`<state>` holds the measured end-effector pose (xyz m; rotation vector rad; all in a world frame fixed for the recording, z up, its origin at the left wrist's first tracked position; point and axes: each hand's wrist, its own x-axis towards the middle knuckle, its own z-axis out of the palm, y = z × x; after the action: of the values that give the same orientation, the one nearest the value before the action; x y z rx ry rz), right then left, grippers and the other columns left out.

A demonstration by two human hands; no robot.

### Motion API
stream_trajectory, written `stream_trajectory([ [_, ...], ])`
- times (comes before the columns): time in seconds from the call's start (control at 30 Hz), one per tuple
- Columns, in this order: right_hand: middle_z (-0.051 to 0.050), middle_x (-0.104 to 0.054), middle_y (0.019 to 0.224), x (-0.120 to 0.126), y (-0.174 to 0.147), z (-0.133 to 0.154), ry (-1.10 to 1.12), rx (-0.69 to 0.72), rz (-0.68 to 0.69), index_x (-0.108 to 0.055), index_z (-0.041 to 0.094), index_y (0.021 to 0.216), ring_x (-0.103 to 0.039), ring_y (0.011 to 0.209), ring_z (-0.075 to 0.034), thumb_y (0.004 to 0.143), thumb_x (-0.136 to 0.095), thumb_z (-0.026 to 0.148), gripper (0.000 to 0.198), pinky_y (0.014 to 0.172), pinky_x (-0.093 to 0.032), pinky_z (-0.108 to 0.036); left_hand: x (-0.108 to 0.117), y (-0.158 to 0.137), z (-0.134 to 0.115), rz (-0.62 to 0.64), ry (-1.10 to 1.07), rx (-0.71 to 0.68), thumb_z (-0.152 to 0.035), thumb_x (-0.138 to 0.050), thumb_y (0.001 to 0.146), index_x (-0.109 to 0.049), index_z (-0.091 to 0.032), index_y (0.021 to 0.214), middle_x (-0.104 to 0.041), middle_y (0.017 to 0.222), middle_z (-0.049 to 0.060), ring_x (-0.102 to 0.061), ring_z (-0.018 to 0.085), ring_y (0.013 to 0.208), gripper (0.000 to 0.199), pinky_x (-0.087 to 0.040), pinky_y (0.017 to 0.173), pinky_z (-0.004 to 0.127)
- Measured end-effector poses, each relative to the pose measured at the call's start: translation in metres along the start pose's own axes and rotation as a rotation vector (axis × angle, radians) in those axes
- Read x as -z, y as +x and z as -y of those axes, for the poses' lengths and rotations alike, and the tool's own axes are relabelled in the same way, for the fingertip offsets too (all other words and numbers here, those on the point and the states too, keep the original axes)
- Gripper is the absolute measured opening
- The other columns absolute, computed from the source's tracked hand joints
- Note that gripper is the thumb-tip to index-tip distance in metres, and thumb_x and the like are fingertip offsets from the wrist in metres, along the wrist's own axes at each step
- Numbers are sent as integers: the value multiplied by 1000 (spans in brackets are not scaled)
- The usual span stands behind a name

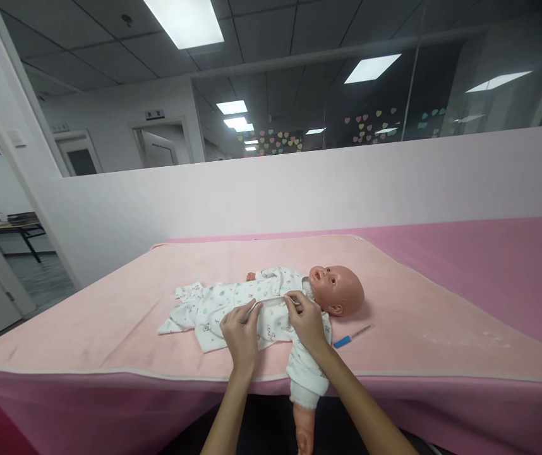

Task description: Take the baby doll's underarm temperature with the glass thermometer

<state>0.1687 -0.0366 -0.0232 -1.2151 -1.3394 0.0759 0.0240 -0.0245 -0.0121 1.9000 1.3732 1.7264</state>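
Note:
A baby doll [340,287] lies on its back with its head to the right, dressed in a white printed baby shirt [233,297]. Over its chest, a white cloth edge [271,299] is drawn taut between my two hands; it looks like the front flap of the shirt. My left hand [241,332] pinches one end of it between thumb and fingers. Near the doll's neck, my right hand [306,319] pinches the other end. The doll's near arm [303,423] hangs over the table edge, its sleeve pushed up.
A thermometer [354,335] with a blue end lies beside the doll's shoulder. Under everything is a peach pad [110,316] over a pink cover [498,272]. A white low wall [299,196] with glass above stands behind.

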Motion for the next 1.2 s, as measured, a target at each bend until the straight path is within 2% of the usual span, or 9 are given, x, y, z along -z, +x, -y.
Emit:
stream_trajectory([
  [0.47, 0, -56, 59, -1, 0, -3, -18, 11, 4, -57, 18, 80, -50, 46, -11, 85, -41, 36, 24, 45, -36, -20, 0, 0, -3, -8, 28, -28, -39, -50, 81, -68, -23, 88, -68, 89, 3, -60, 20, 88, 25, -40, 86, 38],
  [0.7, 0, -55, 57, -1, 0, -3, -36, 19, 12, -58, 18, 79, -50, 46, -12, 85, -41, 37, 26, 46, -37, -20, 2, 0, -6, -13, 36, -28, -37, -47, 83, -66, -22, 92, -67, 90, 4, -59, 19, 88, 26, -41, 83, 36],
  [0.93, -3, -63, 65, -2, 2, -6, -85, 20, -18, -61, 18, 81, -53, 48, -12, 84, -43, 35, 25, 49, -39, -21, 0, 1, -2, -12, 145, 0, -30, -43, 84, -64, -25, 96, -66, 93, 3, -54, 23, 92, 25, -31, 88, 44],
  [1.07, -5, -66, 78, 4, 1, 0, -182, 58, -143, -61, 16, 89, -57, 55, -13, 85, -41, 31, 25, 55, -44, -24, 2, 0, 0, -65, 163, 84, -21, -41, 82, -63, -26, 97, -64, 98, 3, -51, 24, 98, 27, -28, 91, 46],
  [1.2, -8, -66, 89, 31, -8, 7, -275, 164, -322, -60, 15, 94, -61, 71, -16, 86, -39, 24, 25, 65, -47, -25, 6, -1, 3, -157, 217, 95, -10, -40, 77, -62, -26, 97, -61, 101, 3, -48, 25, 100, 33, -28, 91, 48],
])
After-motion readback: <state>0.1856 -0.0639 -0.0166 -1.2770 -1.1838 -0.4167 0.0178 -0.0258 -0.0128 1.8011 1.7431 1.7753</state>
